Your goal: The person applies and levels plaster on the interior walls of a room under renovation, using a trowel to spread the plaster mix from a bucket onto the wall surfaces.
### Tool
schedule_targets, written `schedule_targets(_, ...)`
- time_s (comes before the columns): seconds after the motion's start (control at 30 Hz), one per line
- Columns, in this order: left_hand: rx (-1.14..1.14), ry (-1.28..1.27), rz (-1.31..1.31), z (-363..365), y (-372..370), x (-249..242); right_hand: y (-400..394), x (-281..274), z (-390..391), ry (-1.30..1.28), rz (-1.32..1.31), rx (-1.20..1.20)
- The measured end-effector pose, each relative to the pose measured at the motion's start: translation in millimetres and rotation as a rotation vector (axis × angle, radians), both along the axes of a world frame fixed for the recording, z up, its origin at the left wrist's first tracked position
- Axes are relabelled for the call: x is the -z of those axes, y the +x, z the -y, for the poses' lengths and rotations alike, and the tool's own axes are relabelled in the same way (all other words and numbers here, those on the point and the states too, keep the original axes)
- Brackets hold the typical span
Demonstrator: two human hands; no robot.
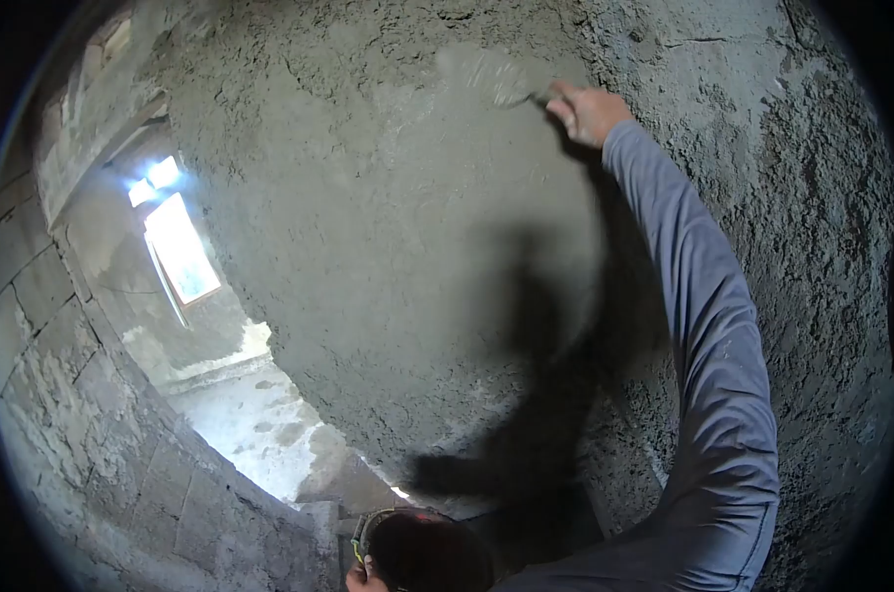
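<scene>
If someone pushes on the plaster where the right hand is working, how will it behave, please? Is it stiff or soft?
The plaster is probably soft: beside the trowel in the right hand it looks damp and streaked. It would likely smear under light pushing. Its grip on the wall seems fair, as it stays up on a steep face.

No text, label, brand, number or sign can be read anywhere in the view. Only bare, unmarked surfaces are shown, and no lettering can be made out on the clothing or on anything held.
</scene>
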State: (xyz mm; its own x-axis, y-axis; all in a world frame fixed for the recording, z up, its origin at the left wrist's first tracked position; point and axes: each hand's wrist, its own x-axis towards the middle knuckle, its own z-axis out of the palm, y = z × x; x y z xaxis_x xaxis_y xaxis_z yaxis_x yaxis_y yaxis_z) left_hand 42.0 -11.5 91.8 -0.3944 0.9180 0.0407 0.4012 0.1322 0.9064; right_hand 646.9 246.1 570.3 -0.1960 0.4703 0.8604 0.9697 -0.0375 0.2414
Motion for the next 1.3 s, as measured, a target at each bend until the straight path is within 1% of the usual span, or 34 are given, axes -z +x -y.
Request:
schedule_targets(0.03,-0.021,0.012,0.072,0,2,-2,14,-16,-3,0.110,-0.062,0.010)
schedule_targets(0.07,-0.063,0.005,0.002,-2,-1,5,21,-19,-6,0.213,-0.127,0.020)
schedule_targets(0.1,-0.062,0.002,0.002,-1,1,2,17,-17,-6,0.210,-0.127,0.021)
schedule_targets(0.17,-0.064,0.039,0.054,-1,10,-10,9,-11,-7,0.062,-0.264,-0.135)
schedule_targets(0.2,-0.064,0.026,0.048,2,10,-14,8,9,-14,0.155,-0.249,-0.196)
schedule_targets(0.23,-0.070,-0.020,0.068,2,11,-18,-12,29,4,0.031,-0.297,-0.196)
schedule_targets(0.27,-0.074,-0.064,0.088,1,11,-19,-9,60,-8,0.113,-0.239,-0.241)
schedule_targets(0.3,-0.076,-0.073,0.083,0,6,-13,-17,88,-1,0.054,-0.236,-0.252)
schedule_targets(0.33,-0.077,-0.070,0.076,-3,-2,-2,-28,112,12,-0.131,-0.305,-0.220)
schedule_targets(0.37,-0.076,-0.068,0.070,-4,-6,7,-26,148,6,-0.148,-0.301,-0.266)
schedule_targets(0.4,-0.072,-0.080,0.063,-2,-2,0,-30,182,10,-0.106,-0.201,-0.282)
schedule_targets(0.47,-0.062,-0.021,0.120,0,11,-20,-13,260,0,-0.290,-0.156,-0.377)
schedule_targets(0.5,-0.058,-0.027,0.119,-4,8,-6,-12,300,-1,-0.389,-0.283,-0.450)
schedule_targets(0.53,-0.058,0.032,0.133,-9,0,19,-18,337,15,-0.424,-0.183,-0.387)
schedule_targets(0.57,-0.059,0.094,0.149,-12,-5,33,-25,375,33,-0.454,-0.080,-0.329)
schedule_targets(0.6,-0.121,0.113,0.107,-12,1,35,-29,418,49,-0.504,-0.031,-0.301)
schedule_targets(0.63,-0.124,0.120,0.112,-14,0,36,-32,461,65,-0.553,0.020,-0.275)
schedule_targets(0.7,-0.025,0.152,0.273,-14,0,41,-67,543,137,-0.704,-0.515,-0.254)
schedule_targets(0.73,0.076,0.115,0.204,-13,-10,46,-85,582,173,-0.713,-0.782,-0.230)
schedule_targets(0.77,0.063,0.130,0.218,-13,-4,33,-109,621,214,-0.659,-1.047,-0.190)
schedule_targets(0.8,0.077,0.043,0.330,-6,6,12,-126,656,245,-0.757,-1.208,-0.168)
schedule_targets(0.83,0.091,-0.041,0.439,-2,13,2,-141,681,274,-0.863,-1.360,-0.127)
schedule_targets(0.87,0.028,0.024,0.419,-5,18,9,-148,696,294,-0.954,-1.453,-0.084)
schedule_targets(0.9,0.031,0.033,0.371,-4,24,-4,-155,710,313,-1.036,-1.519,-0.038)
schedule_targets(0.97,0.152,0.143,0.306,-16,15,15,-155,724,338,-1.127,-1.595,0.042)
schedule_targets(1.0,-0.021,0.174,0.151,-18,13,36,-149,728,347,-1.154,-1.615,0.075)
schedule_targets(1.1,-0.047,0.115,0.139,-31,20,41,-133,743,370,-1.213,-1.631,0.148)
schedule_targets(1.17,-0.013,0.119,0.186,-35,24,45,-122,754,381,-1.235,-1.628,0.182)
schedule_targets(1.23,0.055,0.058,0.187,-35,27,45,-114,768,395,-1.248,-1.627,0.216)
schedule_targets(1.3,0.060,0.044,0.219,-33,37,39,-111,782,406,-1.253,-1.619,0.239)
